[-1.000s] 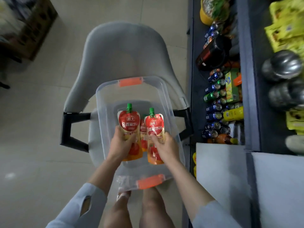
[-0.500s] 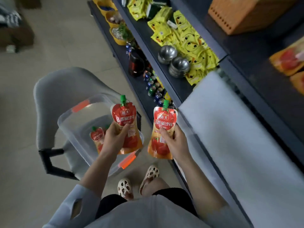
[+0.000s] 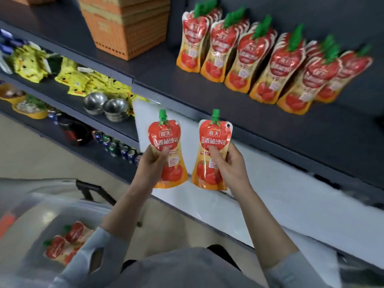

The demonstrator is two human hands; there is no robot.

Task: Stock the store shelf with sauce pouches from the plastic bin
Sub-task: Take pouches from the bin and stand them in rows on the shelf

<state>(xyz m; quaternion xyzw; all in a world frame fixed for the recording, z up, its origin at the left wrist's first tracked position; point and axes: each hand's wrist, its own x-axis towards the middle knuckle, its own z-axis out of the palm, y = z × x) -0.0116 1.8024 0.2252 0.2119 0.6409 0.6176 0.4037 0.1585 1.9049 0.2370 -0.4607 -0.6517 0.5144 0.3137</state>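
Observation:
My left hand [image 3: 150, 165] grips one red and orange sauce pouch [image 3: 167, 142] with a green cap, held upright. My right hand [image 3: 230, 165] grips a second sauce pouch [image 3: 213, 138] beside it. Both pouches hang in front of the dark store shelf [image 3: 239, 104], below a row of several matching pouches [image 3: 257, 57] standing on it. The clear plastic bin [image 3: 31, 215] sits at the lower left with a few more pouches [image 3: 62, 244] lying inside.
A stack of orange baskets [image 3: 126, 28] stands left of the pouch row. A white sheet [image 3: 270, 188] covers the shelf level below my hands. Lower shelves at left carry yellow packets [image 3: 83, 80], steel bowls [image 3: 106, 107] and drink cans [image 3: 116, 144].
Both hands have lifted the two pouches out of the bin and raised them toward the shelf. My view has swung up from the bin to the stocked shelf.

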